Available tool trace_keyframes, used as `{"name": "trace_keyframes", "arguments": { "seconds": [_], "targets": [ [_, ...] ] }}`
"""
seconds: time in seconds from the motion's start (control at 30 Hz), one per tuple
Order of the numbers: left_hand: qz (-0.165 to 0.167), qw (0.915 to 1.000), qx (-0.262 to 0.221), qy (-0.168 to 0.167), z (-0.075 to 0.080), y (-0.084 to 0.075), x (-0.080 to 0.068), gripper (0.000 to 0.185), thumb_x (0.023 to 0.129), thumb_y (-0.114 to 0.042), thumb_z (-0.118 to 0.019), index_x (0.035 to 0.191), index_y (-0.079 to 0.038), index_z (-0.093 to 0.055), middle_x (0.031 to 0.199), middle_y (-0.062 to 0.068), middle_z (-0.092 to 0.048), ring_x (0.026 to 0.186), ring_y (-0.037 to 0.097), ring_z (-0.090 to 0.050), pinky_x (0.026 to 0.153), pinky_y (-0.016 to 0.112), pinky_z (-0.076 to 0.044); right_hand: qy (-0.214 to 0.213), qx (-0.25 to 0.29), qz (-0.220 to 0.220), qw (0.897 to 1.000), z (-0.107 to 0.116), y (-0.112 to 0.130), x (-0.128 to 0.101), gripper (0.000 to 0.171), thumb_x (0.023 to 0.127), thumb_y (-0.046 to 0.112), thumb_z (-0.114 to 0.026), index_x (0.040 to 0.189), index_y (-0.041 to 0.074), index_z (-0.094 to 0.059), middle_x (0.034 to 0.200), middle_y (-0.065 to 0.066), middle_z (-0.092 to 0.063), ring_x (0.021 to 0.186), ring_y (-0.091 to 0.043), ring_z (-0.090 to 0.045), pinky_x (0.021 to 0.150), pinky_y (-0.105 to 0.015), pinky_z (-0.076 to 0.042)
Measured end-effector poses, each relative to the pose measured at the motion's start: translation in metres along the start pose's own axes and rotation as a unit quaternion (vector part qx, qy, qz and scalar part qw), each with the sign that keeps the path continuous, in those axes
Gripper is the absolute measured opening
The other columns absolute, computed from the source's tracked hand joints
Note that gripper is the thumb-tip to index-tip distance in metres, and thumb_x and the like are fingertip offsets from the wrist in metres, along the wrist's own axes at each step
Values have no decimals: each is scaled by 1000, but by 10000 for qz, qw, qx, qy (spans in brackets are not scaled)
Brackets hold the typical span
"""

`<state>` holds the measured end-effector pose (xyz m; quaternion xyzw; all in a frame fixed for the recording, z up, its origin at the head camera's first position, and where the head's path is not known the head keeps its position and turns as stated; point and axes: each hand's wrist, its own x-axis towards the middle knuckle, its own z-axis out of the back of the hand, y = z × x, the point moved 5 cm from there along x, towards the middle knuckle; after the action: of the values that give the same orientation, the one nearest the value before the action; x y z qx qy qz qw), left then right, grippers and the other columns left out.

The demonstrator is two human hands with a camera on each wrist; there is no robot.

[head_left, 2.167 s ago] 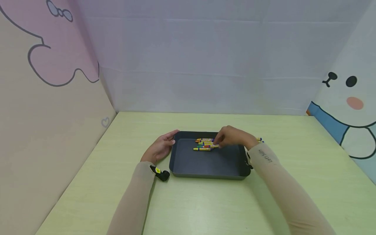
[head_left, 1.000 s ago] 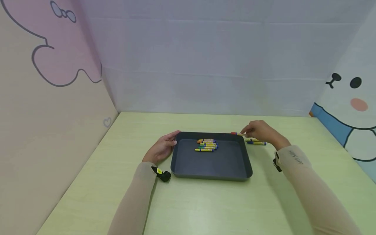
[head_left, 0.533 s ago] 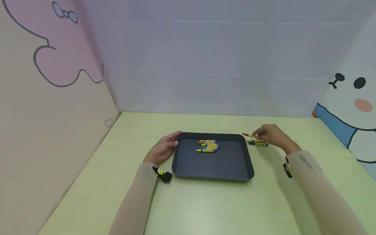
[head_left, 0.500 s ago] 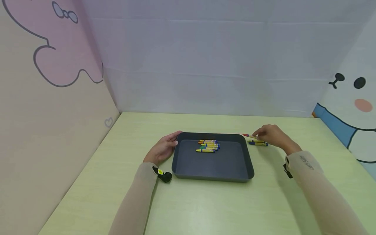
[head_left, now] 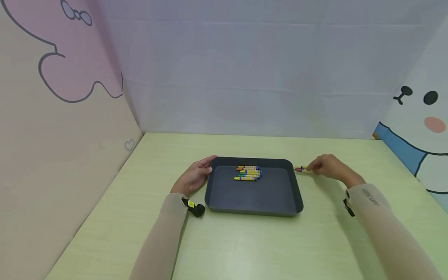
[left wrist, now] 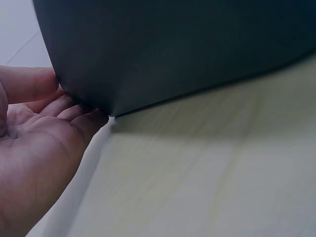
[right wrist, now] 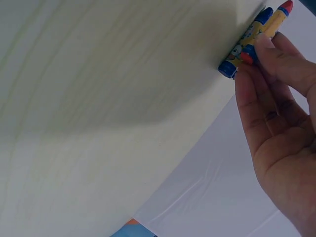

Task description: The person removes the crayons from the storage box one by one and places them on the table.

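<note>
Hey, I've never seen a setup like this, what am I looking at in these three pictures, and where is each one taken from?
No machine here: a person works with two bare hands while wearing three cameras. The wide picture comes from the head and looks down at a pale green table. The other two come from the wrists, so they show each hand very close.

On the table stands a dark tray with a small row of crayons in its far part. The left hand rests against the tray's left outer wall; the left wrist view shows its fingers touching that wall.

The right hand is beside the tray, on the table. Its fingertips pinch two crayons lying side by side there, one blue-tipped, one red-tipped.

The black thing by the left forearm is probably the wrist camera.
</note>
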<state>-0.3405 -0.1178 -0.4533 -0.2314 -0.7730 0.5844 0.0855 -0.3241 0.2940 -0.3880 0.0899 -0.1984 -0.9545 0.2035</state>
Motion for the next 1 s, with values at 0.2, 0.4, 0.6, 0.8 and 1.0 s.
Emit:
{"name": "trace_keyframes", "arguments": {
  "seconds": [0.2, 0.4, 0.6, 0.8, 1.0],
  "targets": [
    [22, 10000, 40, 5, 1, 0, 1, 60, 97, 12, -36, 153, -4, -23, 163, 3, -6, 149, 17, -8, 117, 33, -22, 31, 15, 56, 10000, -3, -6, -3, 14, 84, -2, -67, 95, 1, -76, 99, -21, -69, 89, -35, -65, 75, -42, -55],
    [-14, 10000, 38, 34, 0, -1, 1, 60, 96, 12, -36, 153, -4, -23, 163, 4, -8, 148, 18, -11, 110, 27, -31, -42, -50, 27, 10000, -3, -14, -6, 14, 84, -1, -68, 94, 3, -76, 102, -21, -70, 94, -38, -63, 76, -44, -54],
    [-14, 10000, 25, 67, -1, -1, 0, 59, 97, 11, -37, 153, -4, -23, 163, 4, -7, 149, 18, -9, 104, 21, -35, -106, -23, 70, 9999, -3, -17, -7, 13, 83, 0, -69, 93, 2, -76, 101, -21, -69, 92, -38, -62, 75, -43, -54],
    [-18, 10000, -34, -7, -1, -2, 0, 59, 97, 12, -36, 152, -2, -23, 163, 6, -9, 149, 20, -10, 109, 25, -31, -194, -32, -55, 9998, -4, -18, -4, 13, 83, -3, -68, 91, 3, -77, 102, -21, -70, 95, -39, -62, 78, -47, -53],
    [-14, 10000, -86, -43, 0, -1, 0, 59, 97, 12, -36, 152, -2, -23, 162, 7, -10, 148, 20, -12, 104, 21, -35, -67, 25, -192, 9998, -4, -18, -1, 14, 83, -4, -67, 89, 3, -76, 99, -20, -71, 91, -35, -62, 76, -44, -53]
  ]
}}
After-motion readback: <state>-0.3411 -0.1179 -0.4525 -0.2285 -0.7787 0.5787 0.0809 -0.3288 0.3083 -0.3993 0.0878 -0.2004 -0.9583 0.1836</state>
